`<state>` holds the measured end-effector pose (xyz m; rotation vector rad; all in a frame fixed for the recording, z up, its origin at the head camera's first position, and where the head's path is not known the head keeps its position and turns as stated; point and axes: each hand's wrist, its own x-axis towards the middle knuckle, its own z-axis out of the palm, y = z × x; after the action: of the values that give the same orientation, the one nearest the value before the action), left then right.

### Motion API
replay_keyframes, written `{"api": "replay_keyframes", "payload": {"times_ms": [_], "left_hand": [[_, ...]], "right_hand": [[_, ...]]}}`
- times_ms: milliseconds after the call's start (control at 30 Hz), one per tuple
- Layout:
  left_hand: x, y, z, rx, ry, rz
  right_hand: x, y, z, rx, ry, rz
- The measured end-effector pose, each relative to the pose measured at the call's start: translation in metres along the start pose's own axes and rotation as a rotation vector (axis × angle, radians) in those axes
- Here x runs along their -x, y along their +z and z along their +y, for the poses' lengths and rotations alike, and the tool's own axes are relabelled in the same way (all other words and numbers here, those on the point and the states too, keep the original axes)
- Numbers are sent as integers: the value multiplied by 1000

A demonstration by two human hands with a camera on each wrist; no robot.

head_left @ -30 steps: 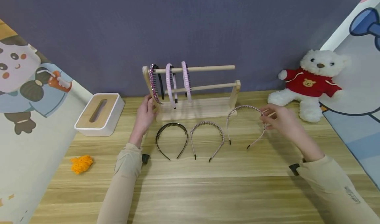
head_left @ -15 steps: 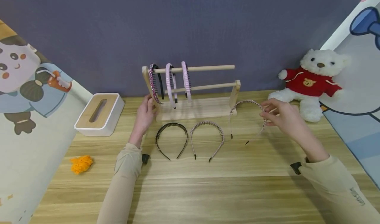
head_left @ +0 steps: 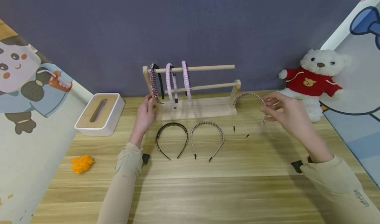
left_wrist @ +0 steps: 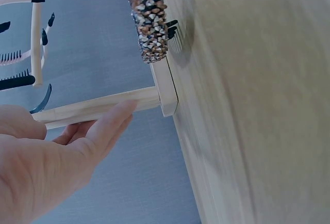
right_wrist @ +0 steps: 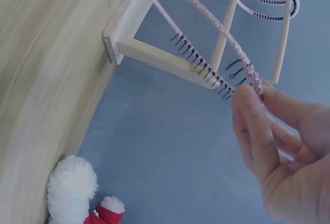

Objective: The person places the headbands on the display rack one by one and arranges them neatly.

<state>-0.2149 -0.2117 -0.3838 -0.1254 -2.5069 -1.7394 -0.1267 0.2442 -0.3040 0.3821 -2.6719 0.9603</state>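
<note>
In the head view my right hand (head_left: 285, 113) pinches the side of a pink beaded headband (head_left: 248, 94), raised off the table by the rack's right end. Its two black tips point down, and the right wrist view shows small comb teeth inside the band (right_wrist: 196, 56). My left hand (head_left: 144, 114) grips the left upright of the wooden headband rack (head_left: 196, 108), thumb and fingers on either side of the post (left_wrist: 87, 109). Hanging from the rack's upper bar are a pink glittery headband (head_left: 153, 82), a black one beside it, and pink satin headbands (head_left: 186, 80).
A black headband (head_left: 171, 124) and a pink beaded headband (head_left: 207, 122) lie before the rack. At left are a tissue box (head_left: 111, 125) and an orange yarn bundle (head_left: 81, 164). A white teddy bear (head_left: 308, 85) in red sits at right, close behind my right hand.
My right hand has lifted the pink beaded headband up and away from me, toward the rack's right end. The left hand has stayed on the rack's upright.
</note>
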Motion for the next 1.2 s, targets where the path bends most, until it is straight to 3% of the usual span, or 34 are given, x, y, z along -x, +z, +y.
{"api": "replay_keyframes", "payload": {"times_ms": [433,767,1200], "left_hand": [[0,1,2,-2,-6,-5],[1,1,2,0,-12,3],[0,1,2,1,-11,0]], "right_hand": [[-2,-11,-18,-37,19,93],[-10,-18,-32,69,-8,186],[-22,-20,-49,52,-18,274]]}}
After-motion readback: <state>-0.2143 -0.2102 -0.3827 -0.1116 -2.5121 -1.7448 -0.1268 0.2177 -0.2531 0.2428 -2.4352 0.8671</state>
